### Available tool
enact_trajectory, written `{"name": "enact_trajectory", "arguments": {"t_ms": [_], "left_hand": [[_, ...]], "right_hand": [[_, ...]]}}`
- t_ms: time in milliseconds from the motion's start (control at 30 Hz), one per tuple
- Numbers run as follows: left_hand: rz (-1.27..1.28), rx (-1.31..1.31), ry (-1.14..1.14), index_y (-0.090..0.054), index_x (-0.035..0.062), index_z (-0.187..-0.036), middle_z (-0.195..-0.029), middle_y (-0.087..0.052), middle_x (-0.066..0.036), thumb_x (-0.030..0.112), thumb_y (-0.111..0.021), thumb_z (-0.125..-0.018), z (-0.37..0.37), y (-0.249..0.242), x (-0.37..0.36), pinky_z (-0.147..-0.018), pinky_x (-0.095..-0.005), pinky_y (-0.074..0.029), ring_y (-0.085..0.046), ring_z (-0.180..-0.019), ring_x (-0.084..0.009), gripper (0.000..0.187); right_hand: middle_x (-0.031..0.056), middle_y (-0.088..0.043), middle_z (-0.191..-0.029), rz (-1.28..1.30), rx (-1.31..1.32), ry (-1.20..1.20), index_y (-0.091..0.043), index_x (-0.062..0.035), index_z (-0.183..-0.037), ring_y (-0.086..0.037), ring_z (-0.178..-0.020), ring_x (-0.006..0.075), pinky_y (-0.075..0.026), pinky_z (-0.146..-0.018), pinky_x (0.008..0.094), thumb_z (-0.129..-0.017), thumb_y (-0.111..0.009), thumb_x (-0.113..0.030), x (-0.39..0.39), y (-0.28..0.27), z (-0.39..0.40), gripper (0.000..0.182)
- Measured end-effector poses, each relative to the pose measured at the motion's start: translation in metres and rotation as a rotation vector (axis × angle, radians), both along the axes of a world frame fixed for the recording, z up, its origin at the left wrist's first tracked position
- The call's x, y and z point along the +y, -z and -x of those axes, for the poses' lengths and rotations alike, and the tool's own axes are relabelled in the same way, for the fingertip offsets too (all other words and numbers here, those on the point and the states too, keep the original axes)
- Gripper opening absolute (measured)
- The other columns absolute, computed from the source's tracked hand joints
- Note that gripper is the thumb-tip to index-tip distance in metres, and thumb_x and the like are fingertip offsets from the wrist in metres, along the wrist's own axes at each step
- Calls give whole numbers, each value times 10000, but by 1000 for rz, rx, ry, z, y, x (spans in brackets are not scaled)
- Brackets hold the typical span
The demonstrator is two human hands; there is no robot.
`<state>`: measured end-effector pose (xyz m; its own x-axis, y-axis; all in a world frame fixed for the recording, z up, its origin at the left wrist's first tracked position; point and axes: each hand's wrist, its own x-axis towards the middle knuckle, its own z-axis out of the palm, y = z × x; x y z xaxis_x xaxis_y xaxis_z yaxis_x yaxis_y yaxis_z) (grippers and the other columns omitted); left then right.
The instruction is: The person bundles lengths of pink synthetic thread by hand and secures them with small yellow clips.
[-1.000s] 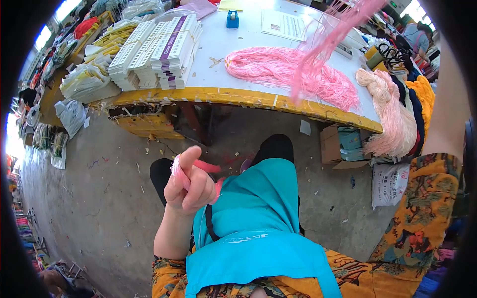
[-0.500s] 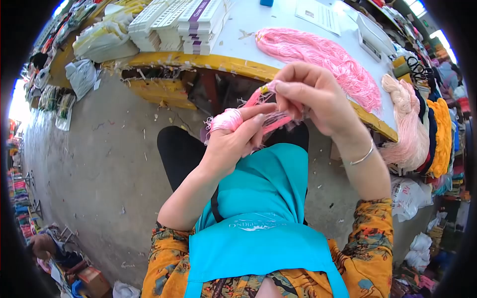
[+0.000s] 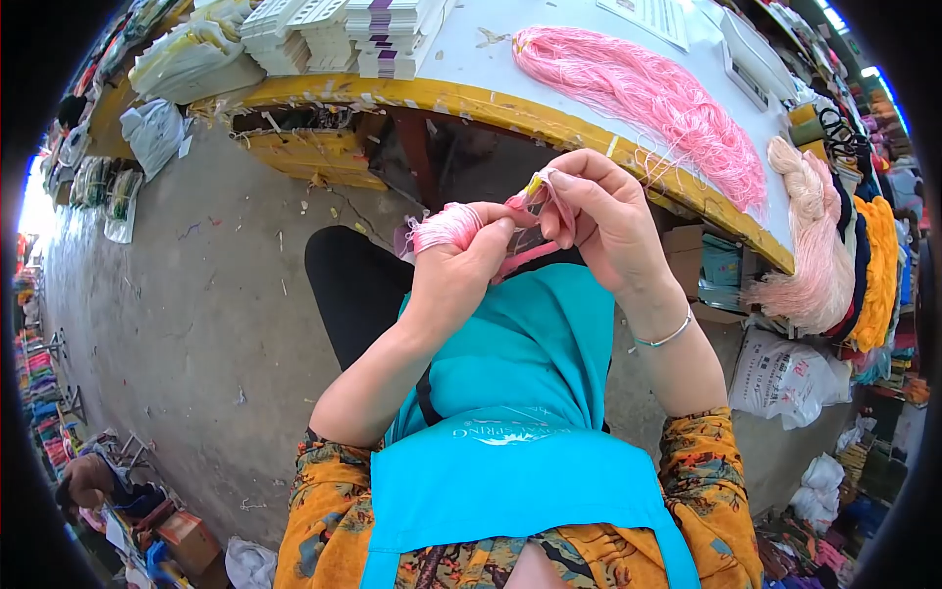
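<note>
Pink thread (image 3: pixel 446 228) is wound around the fingers of my left hand (image 3: pixel 459 265), whose thumb and index finger pinch a pink strand. Close beside it on the right, my right hand (image 3: pixel 599 211) is closed on the strand's other part, near a small yellow piece (image 3: pixel 535 184). A pink length (image 3: pixel 530 257) hangs below, between the hands, over the turquoise apron (image 3: pixel 520 344). A large loose pink skein (image 3: pixel 648 103) lies on the white table, beyond my right hand.
The table's yellow edge (image 3: pixel 471 101) runs in front of me. Stacks of white cards (image 3: pixel 392 34) and plastic bags (image 3: pixel 191 59) stand at the left. Pale pink (image 3: pixel 812 231) and orange yarn (image 3: pixel 873 265) hang at the right. A person (image 3: pixel 98 483) is at lower left.
My right hand has moved slightly down and left, nearer my left hand. My left fingers, stretched out before, are now pinched together on the strand. The view has shifted a little.
</note>
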<state>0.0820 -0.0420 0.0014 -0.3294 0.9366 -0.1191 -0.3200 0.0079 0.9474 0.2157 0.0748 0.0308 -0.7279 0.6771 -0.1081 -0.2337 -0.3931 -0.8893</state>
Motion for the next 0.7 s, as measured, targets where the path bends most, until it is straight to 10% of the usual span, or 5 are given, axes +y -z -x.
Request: {"name": "enact_trajectory", "arguments": {"t_ms": [500, 567, 700], "left_hand": [[-298, 237, -206, -632, 1, -1089, -725, -567, 2, 92, -667, -908, 6, 25, 18, -537, -203, -406, -504, -611, -49, 206], [-401, 881, -236, -634, -7, -1037, -747, -597, -21, 77, -655, -913, 21, 31, 18, -550, -215, -438, -532, -627, -64, 151], [-132, 424, -169, -623, -13, -971, -740, -597, -22, 62, -638, -919, 11, 22, 11, -551, -224, -461, -541, -626, -54, 93]], "right_hand": [[51, -672, -762, -54, -168, -43, -656, -9, -927, -611, -628, 68, -485, -542, 179, -929, -634, -155, -5, 18, 4, 147], [45, -666, -745, -20, -207, -78, -655, -14, -908, -602, -616, 60, -474, -527, 175, -932, -632, -172, -6, 17, 5, 162], [42, -665, -749, 65, -176, -79, -662, -11, -937, -597, -604, 55, -478, -517, 183, -929, -634, -168, -8, 28, 7, 159]]}}
